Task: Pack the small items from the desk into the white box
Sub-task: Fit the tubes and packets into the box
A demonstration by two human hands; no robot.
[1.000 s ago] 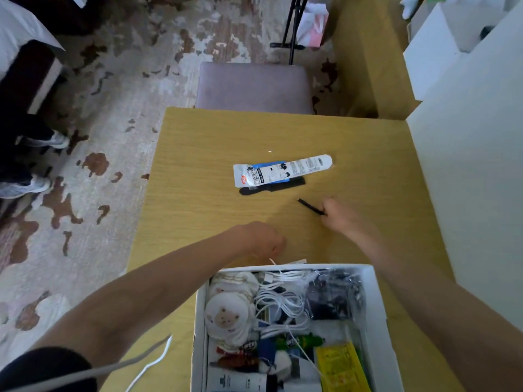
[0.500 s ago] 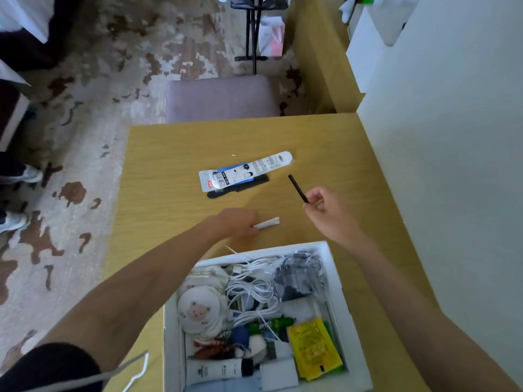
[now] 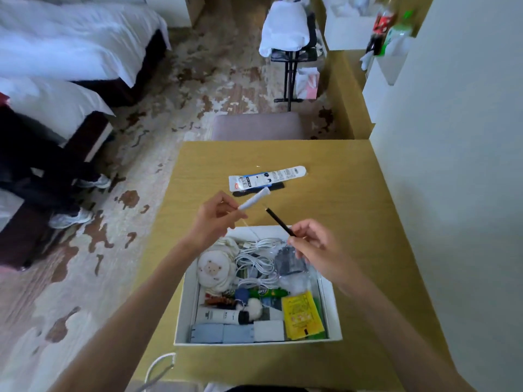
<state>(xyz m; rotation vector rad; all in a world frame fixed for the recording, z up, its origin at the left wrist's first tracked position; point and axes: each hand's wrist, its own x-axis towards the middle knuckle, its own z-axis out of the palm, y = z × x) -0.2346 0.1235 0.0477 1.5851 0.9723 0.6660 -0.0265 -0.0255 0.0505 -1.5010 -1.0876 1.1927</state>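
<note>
Your left hand [image 3: 213, 219] pinches a white cap [image 3: 254, 198]; your right hand [image 3: 314, 244] pinches a black pen [image 3: 280, 222]; white box [image 3: 328, 292] beneath both.

L hand [image 3: 210, 222] w/ white cap [image 3: 254, 198], R hand [image 3: 317, 247] w/ black pen [image 3: 278, 222].

Printed label on the flat white packet [image 3: 267, 178] – too blurred to read, yellow sachet [image 3: 302, 315] print likewise illegible

Both hands lifted off counter [image 3: 353, 193], now raised over far edge of white box [image 3: 329, 292]. Left hand [image 3: 212, 222] picked up white cap [image 3: 254, 198]; right hand [image 3: 314, 247] tilted black stick [image 3: 280, 222] toward it.
</note>
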